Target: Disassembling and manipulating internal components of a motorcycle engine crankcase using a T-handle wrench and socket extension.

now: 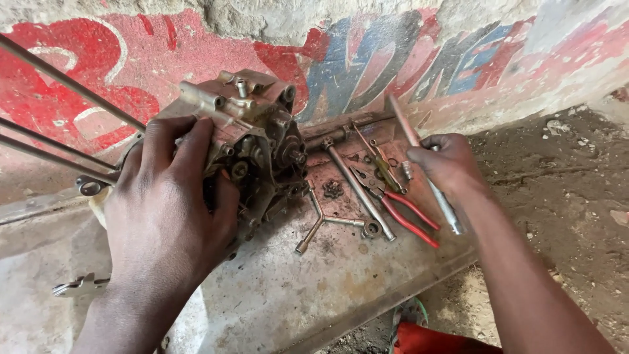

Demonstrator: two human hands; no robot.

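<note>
While left hand (171,196) steadies engine case (252,147), right hand (445,164) grips, apparently, a wrench (426,174).

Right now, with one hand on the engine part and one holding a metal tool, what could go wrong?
1. The engine case stands tilted under the left hand alone; it might tip onto the pliers.
2. The long tool in the right hand may slip.
3. The loose sprocket could get lost.

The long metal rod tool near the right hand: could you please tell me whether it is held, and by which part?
Yes. The right hand grips the rod tool around its middle; both ends stick out. The left hand rests on the engine block.
</note>
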